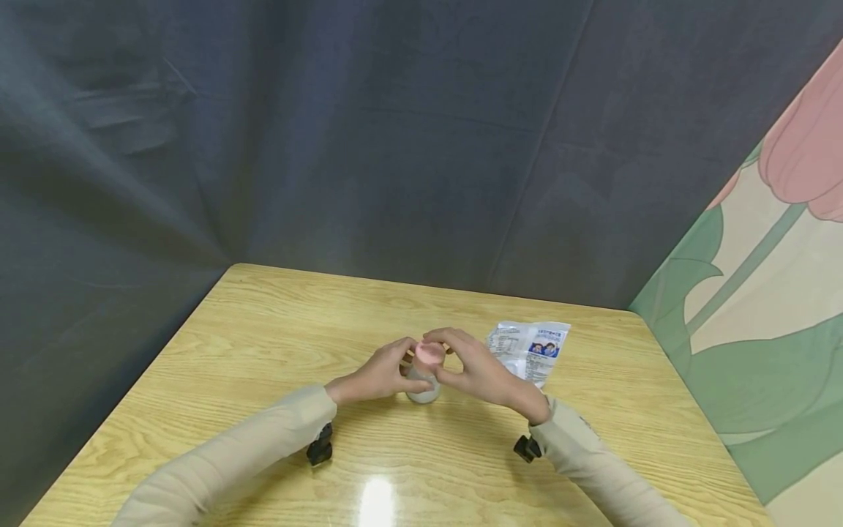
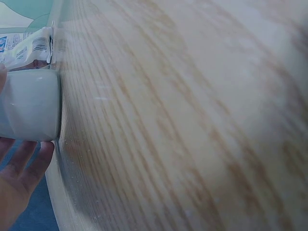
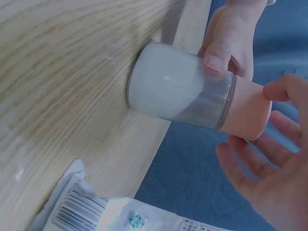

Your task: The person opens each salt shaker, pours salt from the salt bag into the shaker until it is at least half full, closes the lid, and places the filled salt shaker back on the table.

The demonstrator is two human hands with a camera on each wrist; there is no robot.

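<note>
A clear jar (image 3: 166, 79) partly filled with something white stands upright on the wooden table (image 1: 316, 315). Its pink lid (image 1: 430, 353) sits on top. My left hand (image 1: 380, 372) grips the jar's side, thumb at the front. On the other side, my right hand (image 1: 481, 372) holds the lid between its thumb and curled fingers. The left wrist view shows the jar's lower body and base on the tabletop, but the lid is out of that view.
Behind my right hand lies a white printed bag (image 1: 533, 348) with a blue picture, partly covered by that hand. A dark curtain (image 1: 395, 146) hangs along the table's back edge. On the right is a flower-patterned wall (image 1: 777, 329).
</note>
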